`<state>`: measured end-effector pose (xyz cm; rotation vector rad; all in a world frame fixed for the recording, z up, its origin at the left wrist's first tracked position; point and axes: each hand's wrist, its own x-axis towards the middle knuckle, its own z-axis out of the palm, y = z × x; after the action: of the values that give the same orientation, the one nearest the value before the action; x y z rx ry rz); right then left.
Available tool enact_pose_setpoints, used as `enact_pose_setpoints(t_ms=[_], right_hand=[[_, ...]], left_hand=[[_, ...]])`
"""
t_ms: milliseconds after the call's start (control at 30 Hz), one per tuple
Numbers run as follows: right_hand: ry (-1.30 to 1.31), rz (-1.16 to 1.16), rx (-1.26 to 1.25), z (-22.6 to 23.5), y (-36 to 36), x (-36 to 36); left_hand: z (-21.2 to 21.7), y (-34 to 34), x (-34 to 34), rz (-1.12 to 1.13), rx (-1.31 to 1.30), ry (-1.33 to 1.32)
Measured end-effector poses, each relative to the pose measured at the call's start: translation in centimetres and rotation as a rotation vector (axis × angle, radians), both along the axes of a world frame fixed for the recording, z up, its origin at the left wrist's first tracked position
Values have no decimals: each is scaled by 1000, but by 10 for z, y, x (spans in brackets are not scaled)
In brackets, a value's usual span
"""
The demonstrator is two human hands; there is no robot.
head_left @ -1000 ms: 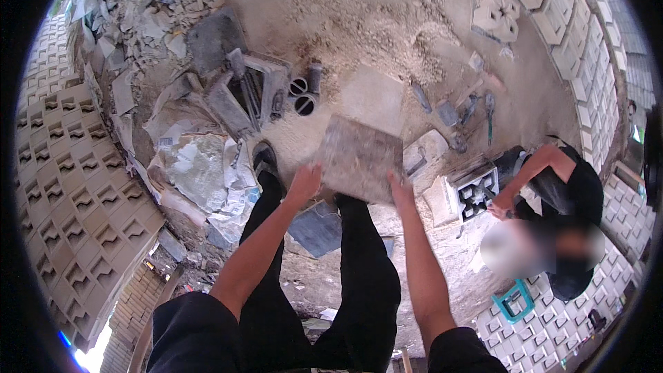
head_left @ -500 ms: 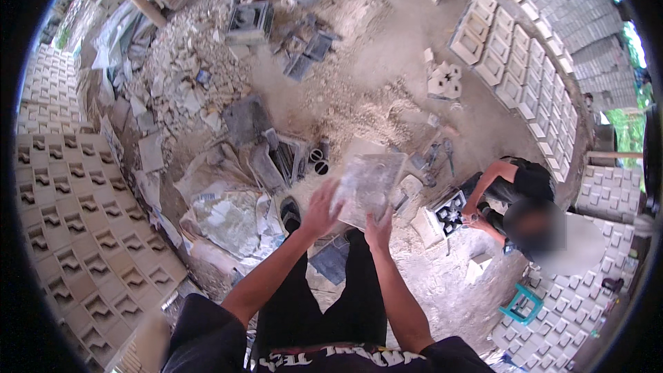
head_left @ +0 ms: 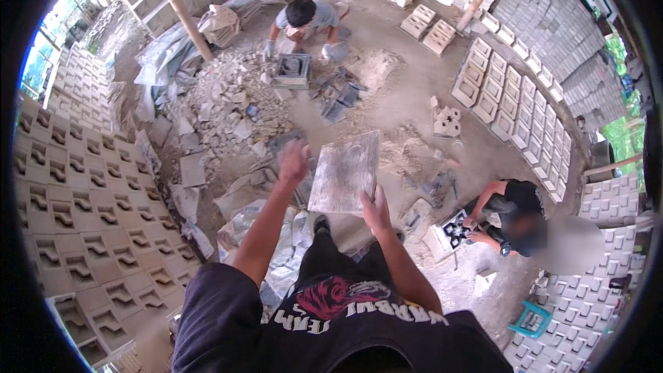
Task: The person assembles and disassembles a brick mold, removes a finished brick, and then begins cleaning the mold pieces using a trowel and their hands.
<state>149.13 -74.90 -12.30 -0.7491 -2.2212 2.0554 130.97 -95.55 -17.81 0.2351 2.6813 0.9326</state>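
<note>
A flat, rectangular grey plate, smeared with pale dust, is held up in front of my body. My right hand grips its lower right edge, thumb on the face. Just off the plate's left edge, my left hand is raised with nothing in it; its fingers look loosely extended, slightly blurred. Beneath the plate, the ground and some of the tools there are hidden. On the right, a crouching co-worker has both hands at a block mould with a dark star pattern.
A rubble heap lies ahead to the left. Beyond it another gloved person crouches at a square mould. Stacked pale blocks wall the left side. Rows of blocks stand far right, a teal stool near right.
The plate has been lifted closer to me and tilted. My left hand has come off it and moved left, while my right hand keeps its hold. The view has tipped upward.
</note>
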Motion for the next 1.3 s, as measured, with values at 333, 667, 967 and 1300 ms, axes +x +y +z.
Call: enact_pose_setpoints(t_ms=[333,667,967,1300], right_hand=[[167,226,68,33,-57,-29],[29,-10,-500,30,6,-45],[-25,-45,-665,69,133,-47],[5,-11,-623,114,281,-36]], left_hand=[[69,16,43,-194,401,304],[-25,-94,58,36,-402,-232],[90,151,76,-103,207,150],[80,167,124,481,-73,-179]])
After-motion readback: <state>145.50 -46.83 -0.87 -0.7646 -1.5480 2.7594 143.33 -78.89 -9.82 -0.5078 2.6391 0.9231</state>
